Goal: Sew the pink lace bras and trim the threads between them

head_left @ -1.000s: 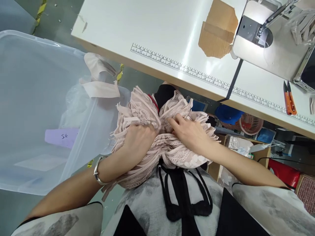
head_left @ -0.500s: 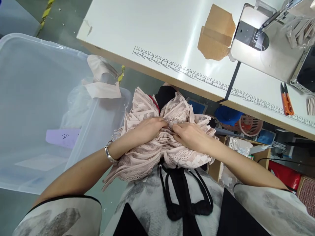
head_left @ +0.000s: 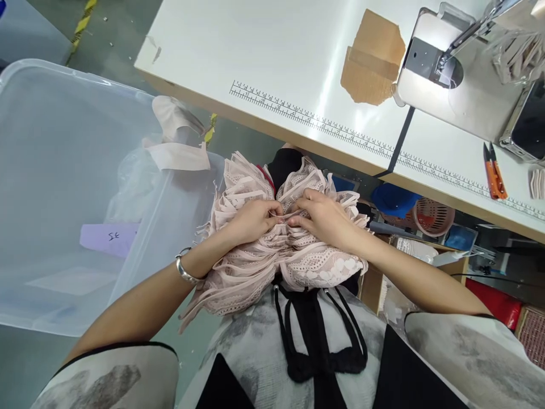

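Note:
A thick bundle of pale pink lace pieces (head_left: pixel 242 278), which look like bra parts, lies across my lap. Its many layers are gathered along the middle and fan out to both sides. My left hand (head_left: pixel 255 220) pinches the lace near the centre, thumb and fingers together. Facing it, my right hand (head_left: pixel 321 218) pinches the same gathered middle, a small gap away. A thin edge of lace runs between the two sets of fingertips. The layers under my palms are hidden.
A clear plastic bin (head_left: pixel 51 187) stands at the left, with pale fabric pieces (head_left: pixel 179 154) over its rim. In front is a white table (head_left: pixel 264 40) with a printed ruler, cardboard (head_left: pixel 374 59), a sewing machine (head_left: pixel 443 68) and orange snips (head_left: pixel 495 173). Baskets (head_left: pixel 433 216) sit below.
My right hand has lifted slightly and turned, its fingers now bent over the lace. The left fingers have curled more at the centre. The bundle stays on my lap.

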Demonstrator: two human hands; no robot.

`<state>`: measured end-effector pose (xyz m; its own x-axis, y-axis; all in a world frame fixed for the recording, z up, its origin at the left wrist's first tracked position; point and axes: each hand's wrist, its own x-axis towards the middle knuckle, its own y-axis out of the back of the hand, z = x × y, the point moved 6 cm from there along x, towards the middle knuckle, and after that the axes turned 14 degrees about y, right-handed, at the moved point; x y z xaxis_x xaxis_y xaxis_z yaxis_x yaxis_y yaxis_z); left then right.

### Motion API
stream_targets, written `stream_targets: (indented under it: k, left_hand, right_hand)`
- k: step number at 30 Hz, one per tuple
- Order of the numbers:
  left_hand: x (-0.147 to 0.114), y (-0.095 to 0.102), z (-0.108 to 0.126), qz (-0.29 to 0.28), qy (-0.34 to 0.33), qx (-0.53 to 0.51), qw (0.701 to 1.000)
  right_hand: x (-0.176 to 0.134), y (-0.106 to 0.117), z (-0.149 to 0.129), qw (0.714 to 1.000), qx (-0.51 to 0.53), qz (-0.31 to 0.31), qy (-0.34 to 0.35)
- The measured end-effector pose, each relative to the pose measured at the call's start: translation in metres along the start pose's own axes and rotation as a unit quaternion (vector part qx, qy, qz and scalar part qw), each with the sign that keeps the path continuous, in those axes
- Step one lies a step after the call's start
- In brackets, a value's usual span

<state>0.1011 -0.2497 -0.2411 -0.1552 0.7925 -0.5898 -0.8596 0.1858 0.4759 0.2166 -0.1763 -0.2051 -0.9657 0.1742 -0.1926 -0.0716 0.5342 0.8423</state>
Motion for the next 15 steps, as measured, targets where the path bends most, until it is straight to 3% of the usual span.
stream_targets:
  k: [7, 12, 15]
  left_hand:
    - [0.004, -0.009, -0.003, -0.082, 0.068, -0.144, 0.984]
    - [0.008, -0.012, -0.003, -0.070, 0.056, -0.186, 0.978]
    - [0.008, -0.013, -0.004, -0.057, 0.046, -0.167, 0.983]
  right_hand:
    - [0.003, 0.001, 0.010, 0.997, 0.064, 0.030, -0.020]
    - [0.006, -0.006, 0.008, 0.996, 0.046, -0.055, -0.043]
    - [0.010, -0.004, 0.005, 0.998, 0.040, -0.029, -0.026]
